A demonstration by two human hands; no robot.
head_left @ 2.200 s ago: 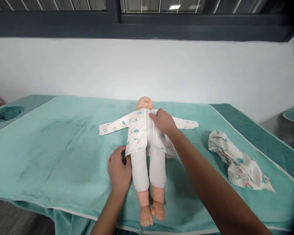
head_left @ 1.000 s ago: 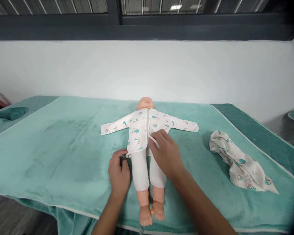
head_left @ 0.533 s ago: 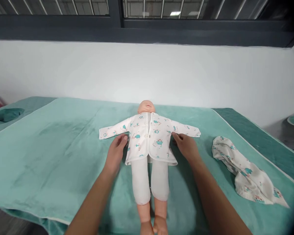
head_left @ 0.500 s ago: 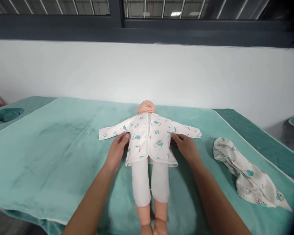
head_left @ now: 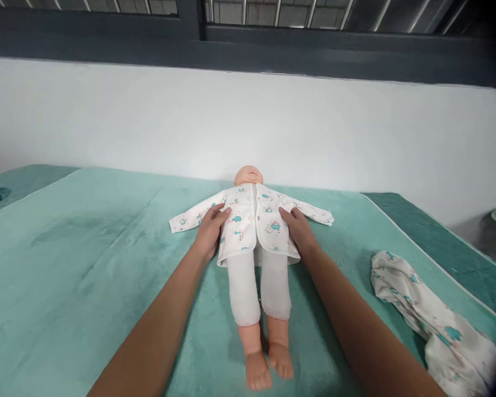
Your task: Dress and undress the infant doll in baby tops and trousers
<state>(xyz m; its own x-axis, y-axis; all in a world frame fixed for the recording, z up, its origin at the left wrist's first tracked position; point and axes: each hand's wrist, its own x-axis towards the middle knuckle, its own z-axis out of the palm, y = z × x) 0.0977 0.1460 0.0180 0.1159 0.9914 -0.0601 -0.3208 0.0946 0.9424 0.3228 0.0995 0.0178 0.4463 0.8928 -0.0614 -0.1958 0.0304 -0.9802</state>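
Note:
A baby doll [head_left: 248, 175] lies on its back with its head towards the wall and its feet towards me. It wears a white jacket [head_left: 268, 220] with a teal and pink print, its sleeves spread out sideways. The doll's legs are white down to the shins, and its feet are bare. My left hand [head_left: 212, 229] clasps the left side of the torso, thumb on the jacket front. My right hand [head_left: 301, 229] clasps the other side the same way. The fingers of both hands are partly hidden beside and behind the torso.
Crumpled printed cloth [head_left: 434, 320], matching the jacket, lies at the right. A green plush cover [head_left: 107, 264] spreads under everything. Behind it rise a white wall [head_left: 248, 121] and a dark window frame [head_left: 248, 52] with bars above.
My hands have shifted inward from the jacket's side edges onto the torso, thumbs now on its front. The view has moved a little, and the doll's feet show more fully.

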